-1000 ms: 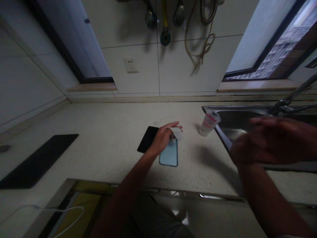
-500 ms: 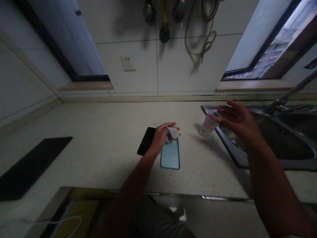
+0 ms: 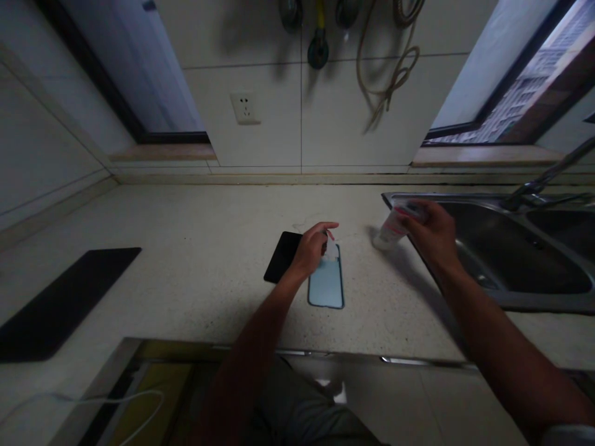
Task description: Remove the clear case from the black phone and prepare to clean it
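Note:
My left hand (image 3: 312, 249) is closed, its fingers bent round a small, thin white piece (image 3: 331, 250) whose kind I cannot make out. It is at the upper end of a light blue phone case (image 3: 326, 284) with a dark rim, lying on the counter. Partly under this hand is a flat black phone-like slab (image 3: 282, 257). To the right, my right hand (image 3: 432, 234) grips the upper part of a clear plastic cup (image 3: 393, 227) with pink-red markings. The cup leans toward the hand, its lower end at the counter; the fingers hide part of it.
A steel double sink (image 3: 511, 248) with a faucet (image 3: 534, 189) lies to the right of the speckled counter (image 3: 209, 248). On the left is a long black mat-like panel (image 3: 69, 297). A white cable (image 3: 111, 399) hangs at the lower left. A wall socket (image 3: 245, 108) faces me.
My right hand has gone from open fingers beside the cup to closed round its upper part. My left hand has curled further over the white piece. The view has shifted slightly.

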Tool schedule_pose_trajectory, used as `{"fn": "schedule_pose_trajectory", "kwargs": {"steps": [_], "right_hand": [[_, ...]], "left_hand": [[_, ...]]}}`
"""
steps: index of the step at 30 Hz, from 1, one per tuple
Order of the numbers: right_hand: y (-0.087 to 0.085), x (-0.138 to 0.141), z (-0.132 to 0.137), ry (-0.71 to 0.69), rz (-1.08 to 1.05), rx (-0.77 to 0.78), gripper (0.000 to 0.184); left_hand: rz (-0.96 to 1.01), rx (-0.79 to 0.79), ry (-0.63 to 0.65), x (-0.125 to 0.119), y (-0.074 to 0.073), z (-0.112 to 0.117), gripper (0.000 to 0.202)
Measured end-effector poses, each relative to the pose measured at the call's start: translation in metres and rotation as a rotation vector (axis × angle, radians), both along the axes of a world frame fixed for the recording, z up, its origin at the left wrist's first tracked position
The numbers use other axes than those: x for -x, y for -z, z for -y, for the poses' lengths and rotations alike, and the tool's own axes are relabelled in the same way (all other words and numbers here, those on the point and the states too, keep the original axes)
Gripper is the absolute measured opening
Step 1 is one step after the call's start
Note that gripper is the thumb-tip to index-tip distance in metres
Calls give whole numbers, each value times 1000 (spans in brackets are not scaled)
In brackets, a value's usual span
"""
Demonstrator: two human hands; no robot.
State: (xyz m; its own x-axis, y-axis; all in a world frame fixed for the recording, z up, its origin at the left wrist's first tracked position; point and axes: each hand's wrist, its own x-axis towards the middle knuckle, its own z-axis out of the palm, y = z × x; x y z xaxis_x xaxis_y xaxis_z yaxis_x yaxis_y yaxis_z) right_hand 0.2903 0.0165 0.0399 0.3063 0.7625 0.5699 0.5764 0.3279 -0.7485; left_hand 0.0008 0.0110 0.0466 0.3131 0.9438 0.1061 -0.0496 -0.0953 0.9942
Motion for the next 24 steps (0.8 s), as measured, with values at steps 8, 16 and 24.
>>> {"fn": "schedule_pose_trajectory", "kwargs": {"steps": [8, 16, 24], "right_hand": [[-27, 59, 24, -317, -752, 134, 37], [-21, 95, 43, -463, -842, 162, 37], [-16, 84, 38, -467, -845, 105, 33]], "left_hand": [[-54, -165, 46, -4, 2, 8, 54], [-271, -199, 134, -4, -2, 13, 50], [15, -89, 77, -15, 10, 7, 52]]}}
